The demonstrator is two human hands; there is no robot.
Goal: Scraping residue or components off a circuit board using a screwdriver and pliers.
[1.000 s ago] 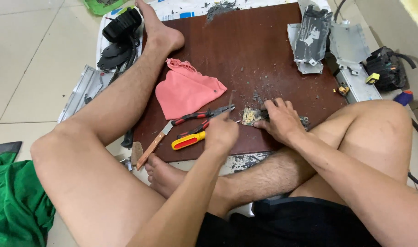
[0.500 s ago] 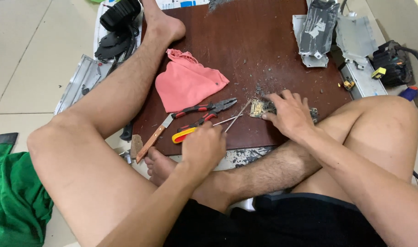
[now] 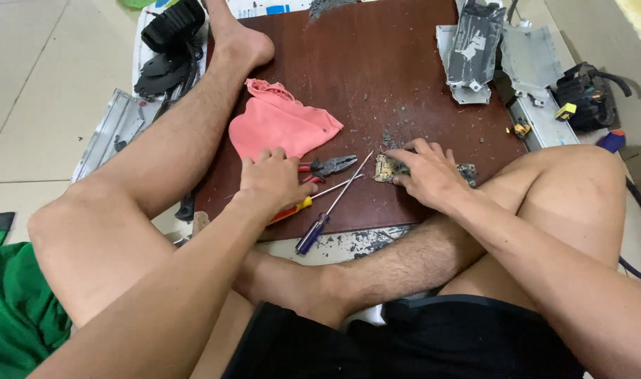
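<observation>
The left hand [image 3: 271, 179] has moved left onto the red-handled pliers [image 3: 324, 167], fingers resting loosely. The right hand [image 3: 425, 172] presses the small circuit board [image 3: 387, 168] against the brown surface [image 3: 376, 77], beside the blue-handled screwdriver [image 3: 331, 207].

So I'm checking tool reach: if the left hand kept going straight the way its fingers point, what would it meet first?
The left hand points up the board toward the pink cloth. Probably that cloth comes first, just past its fingertips; the pliers lie off to its side.
</observation>
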